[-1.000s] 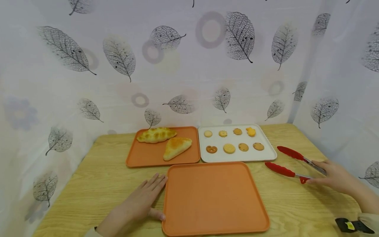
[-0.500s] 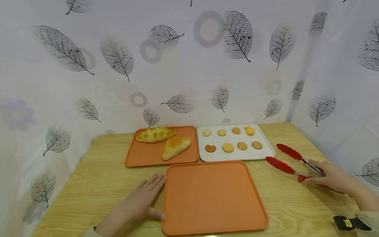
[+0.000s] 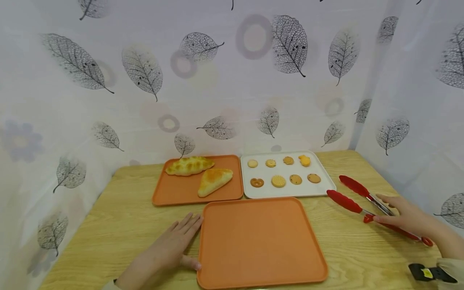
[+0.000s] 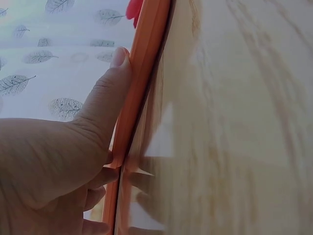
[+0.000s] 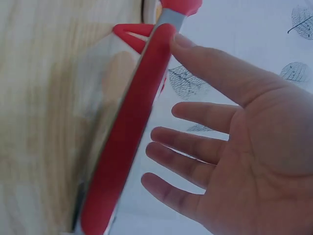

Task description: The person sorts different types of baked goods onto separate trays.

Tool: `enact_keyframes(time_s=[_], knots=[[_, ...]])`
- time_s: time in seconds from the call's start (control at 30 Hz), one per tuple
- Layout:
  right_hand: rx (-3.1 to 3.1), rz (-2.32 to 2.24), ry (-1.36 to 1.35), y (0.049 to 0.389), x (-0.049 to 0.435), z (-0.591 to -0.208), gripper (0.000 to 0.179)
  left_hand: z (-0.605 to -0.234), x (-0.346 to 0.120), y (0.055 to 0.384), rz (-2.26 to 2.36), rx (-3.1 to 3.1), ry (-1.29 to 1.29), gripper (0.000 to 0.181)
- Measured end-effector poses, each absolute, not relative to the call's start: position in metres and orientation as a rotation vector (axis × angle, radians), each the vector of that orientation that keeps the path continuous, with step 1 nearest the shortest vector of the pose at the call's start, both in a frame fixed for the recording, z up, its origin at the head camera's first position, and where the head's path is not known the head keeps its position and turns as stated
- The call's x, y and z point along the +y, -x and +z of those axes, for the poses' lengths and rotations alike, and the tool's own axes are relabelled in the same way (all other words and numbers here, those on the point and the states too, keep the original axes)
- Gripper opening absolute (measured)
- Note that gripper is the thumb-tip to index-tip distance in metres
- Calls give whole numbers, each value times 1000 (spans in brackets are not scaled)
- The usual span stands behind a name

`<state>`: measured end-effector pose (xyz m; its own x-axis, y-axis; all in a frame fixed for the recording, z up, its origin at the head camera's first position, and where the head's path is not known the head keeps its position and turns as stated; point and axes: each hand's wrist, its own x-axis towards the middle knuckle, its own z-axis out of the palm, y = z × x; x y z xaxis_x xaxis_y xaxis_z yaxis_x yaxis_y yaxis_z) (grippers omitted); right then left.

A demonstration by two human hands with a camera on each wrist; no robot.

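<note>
**Three trays laid out, front one bare, tongs under the right hand**

Three trays sit on the wooden surface [image 3: 119,217] in the head view. At the back left an orange tray [image 3: 174,195] carries two bread pieces [image 3: 203,173]; beside it a white tray [image 3: 326,187] holds eight small cookies [image 3: 278,181] in two rows. The large orange tray [image 3: 259,241] nearest the person has nothing on it, so by the look of it no food has been carried across yet. The left hand [image 3: 166,251] lies flat on the surface, fingers straight and together, against that tray's left edge. The right hand [image 3: 407,217] rests on the red tongs [image 3: 357,201], which lie well right of the trays with their red tips apart and pointing toward the white tray.

From the left wrist, the thumb [image 4: 110,98] presses along the rim of the large orange tray [image 4: 142,73]; the other fingers are partly hidden below.

From the right wrist, the right hand [image 5: 244,161] is spread, fingers straight and apart. Only the thumb tip [image 5: 183,41] touches the red handle of the tongs [image 5: 129,132], which look to lie on the surface. The tongs are touched, not gripped; lifting them and every transfer remain, I judge.
</note>
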<state>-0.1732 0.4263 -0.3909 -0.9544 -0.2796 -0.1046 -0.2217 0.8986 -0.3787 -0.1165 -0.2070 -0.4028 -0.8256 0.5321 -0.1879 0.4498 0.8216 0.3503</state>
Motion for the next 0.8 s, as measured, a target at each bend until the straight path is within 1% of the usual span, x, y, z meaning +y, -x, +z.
enact_keyframes(time_s=[0.37, 0.53, 0.67, 0.8], knots=[[3222, -359, 519, 181, 403, -375, 61, -395, -205, 116, 436, 2688, -703, 120], [3301, -256, 566, 187, 384, -365, 56, -387, -207, 122, 383, 2731, -735, 106], [3321, -245, 578, 193, 366, -356, 54, -372, -210, 132, 353, 2817, -700, 93], [3347, -246, 601, 199, 347, -348, 54, -355, -211, 143, 362, 2878, -649, 87]])
